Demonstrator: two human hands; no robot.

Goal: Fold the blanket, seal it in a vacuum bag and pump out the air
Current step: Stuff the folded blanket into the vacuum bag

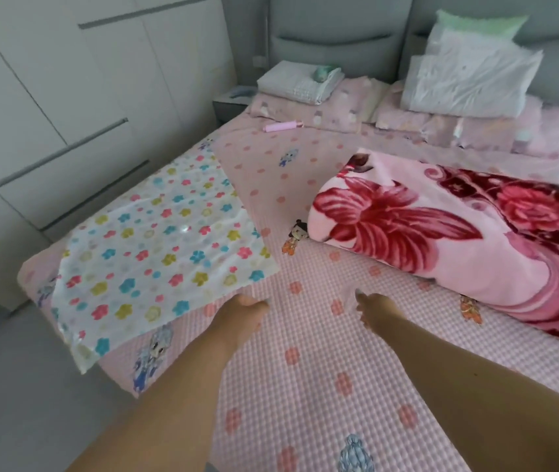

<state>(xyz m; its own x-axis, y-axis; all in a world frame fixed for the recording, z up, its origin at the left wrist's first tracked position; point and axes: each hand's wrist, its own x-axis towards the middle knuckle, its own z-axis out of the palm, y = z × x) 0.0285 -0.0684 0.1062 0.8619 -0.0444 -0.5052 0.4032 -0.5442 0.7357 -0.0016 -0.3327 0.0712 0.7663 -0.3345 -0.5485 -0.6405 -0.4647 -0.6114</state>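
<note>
Lying folded and bulky, the floral blanket [458, 233] sits beyond both seemingly empty, loosely curled hands

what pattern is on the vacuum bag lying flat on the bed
The vacuum bag is translucent white with small flowers in pink, blue, yellow and green, best seen in the head view.

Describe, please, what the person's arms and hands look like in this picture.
Both forearms are bare, with no sleeves in view. The left hand and right hand wear no gloves, and no rings, watch or bracelets can be seen. Fingers are bare.
</note>
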